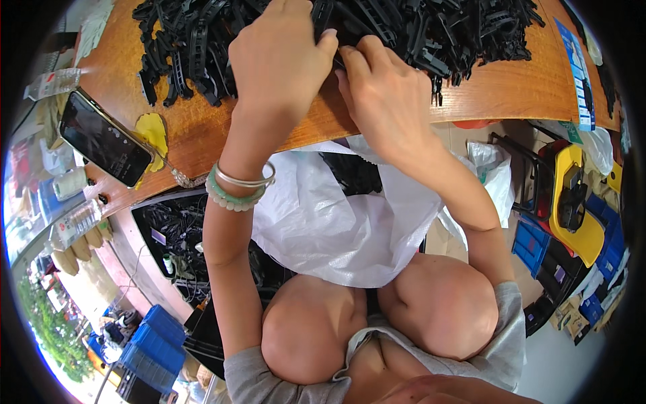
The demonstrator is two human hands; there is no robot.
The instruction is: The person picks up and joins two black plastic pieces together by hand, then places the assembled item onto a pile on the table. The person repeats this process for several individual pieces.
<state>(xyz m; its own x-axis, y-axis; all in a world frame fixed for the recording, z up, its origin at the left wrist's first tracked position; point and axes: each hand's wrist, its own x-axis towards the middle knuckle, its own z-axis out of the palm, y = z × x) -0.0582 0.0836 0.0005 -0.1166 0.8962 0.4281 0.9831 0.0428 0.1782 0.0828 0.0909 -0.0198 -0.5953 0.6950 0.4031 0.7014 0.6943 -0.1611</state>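
A wide heap of black plastic parts (464, 34), slim and ribbed, covers the far side of the wooden table (202, 128). My left hand (279, 64) reaches over the heap's near edge, its thumb apart from the knuckles and its fingertips hidden. Close to its right, my right hand (387, 94) has curled fingers pointing into the heap; whatever they grip is out of sight. Below the table edge, a white woven sack (323, 229) lies open over my lap between my forearms. Black pieces (350, 172) show in its mouth.
On the table's left lie a phone (105, 138), a yellow cloth-like thing (153, 138) and a clear plastic bottle (54, 84). A dark bin of black parts (175, 229) stands below left. A yellow chair (575, 209) and blue crates (151, 347) stand around. A blue printed sheet (575, 74) lies right.
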